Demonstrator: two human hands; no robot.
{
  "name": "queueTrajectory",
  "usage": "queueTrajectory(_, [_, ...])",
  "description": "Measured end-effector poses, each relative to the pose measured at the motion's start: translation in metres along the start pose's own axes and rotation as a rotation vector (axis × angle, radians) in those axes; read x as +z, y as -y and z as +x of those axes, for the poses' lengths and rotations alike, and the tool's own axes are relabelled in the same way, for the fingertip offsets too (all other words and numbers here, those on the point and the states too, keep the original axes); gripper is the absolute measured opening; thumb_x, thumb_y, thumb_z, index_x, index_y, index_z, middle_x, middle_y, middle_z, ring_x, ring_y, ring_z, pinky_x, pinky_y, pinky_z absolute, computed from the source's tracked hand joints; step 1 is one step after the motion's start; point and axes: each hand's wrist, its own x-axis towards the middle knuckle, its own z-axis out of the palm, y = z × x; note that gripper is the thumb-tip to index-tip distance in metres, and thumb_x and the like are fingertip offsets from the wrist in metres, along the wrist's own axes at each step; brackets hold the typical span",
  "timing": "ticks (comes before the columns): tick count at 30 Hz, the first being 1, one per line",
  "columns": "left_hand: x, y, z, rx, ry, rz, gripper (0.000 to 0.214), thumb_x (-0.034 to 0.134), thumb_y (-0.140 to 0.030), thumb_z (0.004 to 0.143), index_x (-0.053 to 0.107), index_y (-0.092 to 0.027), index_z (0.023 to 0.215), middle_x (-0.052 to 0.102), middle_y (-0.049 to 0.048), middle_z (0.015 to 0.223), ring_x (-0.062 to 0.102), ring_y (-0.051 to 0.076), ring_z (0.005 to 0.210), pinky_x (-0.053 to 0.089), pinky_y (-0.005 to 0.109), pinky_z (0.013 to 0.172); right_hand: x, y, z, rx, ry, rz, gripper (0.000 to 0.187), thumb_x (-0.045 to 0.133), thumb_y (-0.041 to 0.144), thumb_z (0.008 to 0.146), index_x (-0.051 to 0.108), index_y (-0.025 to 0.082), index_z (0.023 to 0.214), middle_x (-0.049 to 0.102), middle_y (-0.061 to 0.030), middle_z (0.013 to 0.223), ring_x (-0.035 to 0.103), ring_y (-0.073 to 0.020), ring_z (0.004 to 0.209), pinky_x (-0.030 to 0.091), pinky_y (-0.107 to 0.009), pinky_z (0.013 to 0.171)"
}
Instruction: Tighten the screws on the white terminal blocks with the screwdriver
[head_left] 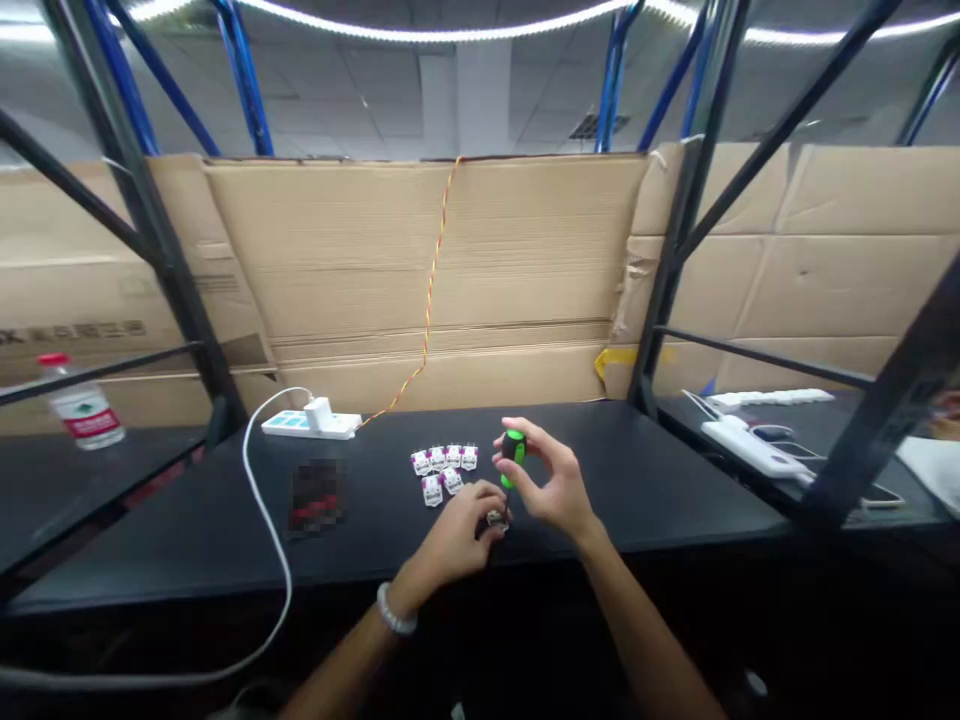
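My right hand (551, 478) grips a screwdriver (514, 447) with a black and green handle, held upright with its shaft pointing down. Under the tip, my left hand (469, 525) pinches a small white part (495, 518) against the black tabletop; fingers cover most of it. Just beyond my left hand lie several small white and purple parts, a row of them (445, 458) at the back and two more, one a white part (432, 490), in front. Their exact kind is too small to make out.
A white power strip (311, 425) with a plugged-in charger and white cable (262, 500) sits back left. A blurred dark item (318, 497) lies left on the black table (637, 470). Cardboard (525, 280) walls the back; metal posts (682, 230) flank both sides.
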Motion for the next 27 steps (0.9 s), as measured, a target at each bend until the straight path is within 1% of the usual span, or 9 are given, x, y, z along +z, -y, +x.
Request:
queueTrajectory(2, [0.000,-0.001,0.000,-0.001,0.005,-0.005,0.018,0.067,-0.006,0.088,0.073,-0.021,0.095,0.070,0.0066,0.116,0.064,0.026,0.112,0.050,0.041,0.106,0.003,-0.007,-0.002,0.012,-0.034,0.016,0.043,0.075,0.027,0.096,0.066,0.027,0.139,0.077,-0.0065,0.107,0.078,-0.0212,0.088,0.066,-0.036,0.081])
queueTrajectory(4, [-0.001,-0.002,0.000,-0.005,0.011,-0.005,0.020,0.067,-0.004,0.087,0.073,-0.021,0.097,0.070,0.0066,0.117,0.064,0.026,0.113,0.050,0.041,0.106,0.007,-0.017,-0.004,0.017,-0.087,0.071,0.043,0.073,0.027,0.097,0.064,0.028,0.139,0.075,-0.0043,0.101,0.076,-0.0175,0.076,0.066,-0.032,0.070])
queueTrajectory(6, [-0.001,-0.003,0.001,-0.017,0.016,0.004,0.024,0.067,-0.003,0.086,0.073,-0.022,0.100,0.070,0.0068,0.118,0.064,0.026,0.114,0.050,0.042,0.107,0.010,-0.028,-0.004,0.031,-0.187,0.140,0.041,0.071,0.029,0.099,0.062,0.028,0.139,0.072,-0.0014,0.094,0.072,-0.0142,0.065,0.063,-0.029,0.061])
queueTrajectory(8, [-0.002,-0.003,0.001,-0.033,0.023,0.011,0.028,0.068,-0.002,0.085,0.073,-0.022,0.104,0.070,0.0073,0.120,0.063,0.027,0.115,0.049,0.043,0.109,0.011,-0.037,-0.003,0.085,-0.317,0.191,0.038,0.068,0.033,0.100,0.061,0.026,0.137,0.070,0.0006,0.089,0.068,-0.0124,0.058,0.060,-0.027,0.054])
queueTrajectory(10, [-0.002,-0.003,0.001,-0.039,0.033,0.005,0.029,0.069,-0.002,0.085,0.072,-0.022,0.106,0.070,0.0075,0.122,0.063,0.027,0.115,0.049,0.044,0.110,0.011,-0.043,-0.001,0.130,-0.399,0.216,0.035,0.067,0.037,0.101,0.061,0.025,0.133,0.067,0.0022,0.085,0.066,-0.0117,0.055,0.058,-0.026,0.052])
queueTrajectory(11, [-0.002,-0.002,0.001,-0.036,0.034,0.002,0.029,0.069,-0.002,0.085,0.072,-0.022,0.106,0.070,0.0075,0.122,0.063,0.027,0.115,0.048,0.044,0.110,0.011,-0.044,0.000,0.141,-0.415,0.220,0.034,0.067,0.038,0.101,0.061,0.024,0.132,0.066,0.0027,0.084,0.066,-0.0116,0.054,0.058,-0.026,0.052])
queueTrajectory(14, [-0.001,-0.001,0.000,-0.027,0.036,0.003,0.027,0.068,-0.003,0.087,0.071,-0.022,0.106,0.069,0.0073,0.122,0.063,0.027,0.116,0.048,0.044,0.110,0.010,-0.045,0.002,0.151,-0.410,0.222,0.034,0.066,0.039,0.101,0.061,0.024,0.131,0.066,0.0026,0.083,0.066,-0.0117,0.055,0.057,-0.025,0.052])
queueTrajectory(23, [-0.001,-0.001,0.000,-0.027,0.034,0.001,0.029,0.065,-0.005,0.086,0.069,-0.022,0.108,0.069,0.0073,0.121,0.062,0.027,0.114,0.049,0.043,0.108,0.013,-0.043,0.004,0.228,-0.389,0.233,0.038,0.065,0.042,0.100,0.058,0.024,0.133,0.065,0.0039,0.080,0.065,-0.0114,0.054,0.056,-0.025,0.052])
queueTrajectory(27, [-0.001,-0.002,0.000,-0.030,0.034,0.004,0.029,0.065,-0.004,0.085,0.069,-0.022,0.108,0.069,0.0072,0.121,0.062,0.027,0.115,0.048,0.044,0.110,0.013,-0.042,0.004,0.237,-0.385,0.235,0.039,0.065,0.043,0.100,0.058,0.024,0.133,0.065,0.0039,0.080,0.065,-0.0118,0.055,0.057,-0.025,0.052])
